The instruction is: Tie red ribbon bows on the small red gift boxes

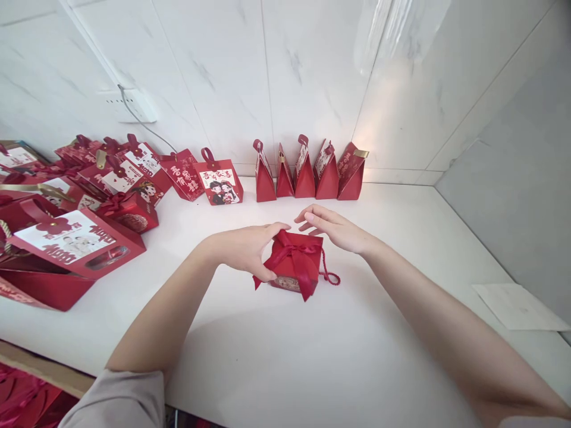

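Red box (307, 263) at mid-frame, above or on the white table (276, 356). My left hand (245, 246) pinches its left side between thumb and fingers; my right hand (336, 230), fingers loosely parted, is near its upper-right corner, contact unclear. Risk: overtight pinch could dent the box; a fingertip catching the ribbon bow (305, 283) could loosen it.

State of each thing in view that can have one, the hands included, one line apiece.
Red gift box: held at its left side
Satin ribbon: tied in a bow
Red cord: loose, looped
Left hand: clasping the box
Right hand: open, fingers bent; contact unclear
Five peaked boxes: standing in a row
Couple-print box: standing, picture outward
White sheet: lying flat
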